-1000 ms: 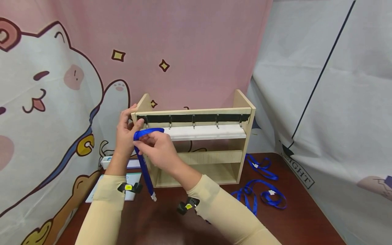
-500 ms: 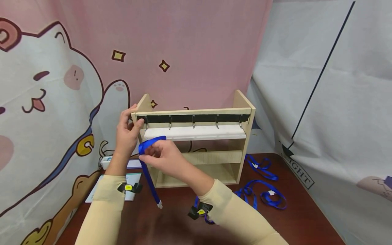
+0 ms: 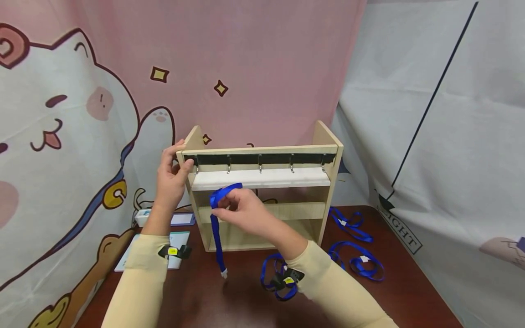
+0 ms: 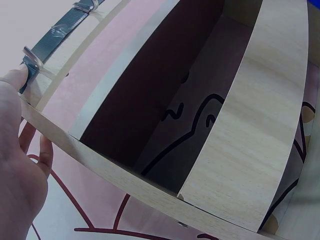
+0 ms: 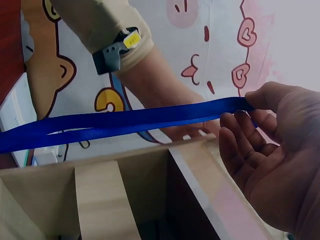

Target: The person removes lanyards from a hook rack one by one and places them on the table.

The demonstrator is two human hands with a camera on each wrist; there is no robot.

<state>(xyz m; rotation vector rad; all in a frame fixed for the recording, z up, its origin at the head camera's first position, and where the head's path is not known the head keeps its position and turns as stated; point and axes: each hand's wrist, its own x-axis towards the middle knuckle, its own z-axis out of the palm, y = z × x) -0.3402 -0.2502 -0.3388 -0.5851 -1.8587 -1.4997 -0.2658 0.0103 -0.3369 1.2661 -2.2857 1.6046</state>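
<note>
Lanyard pinched in right hand, dangling below; left hand gripping rack

I see a pink cartoon-cat backdrop behind my dark red table, with grey cloth at right.

The only lettering I can read is "LIGHT", printed in dark capitals inside a thin frame on the grey cloth backdrop at my right. The small yellow tags on my wrist straps are too tiny to read.
</note>
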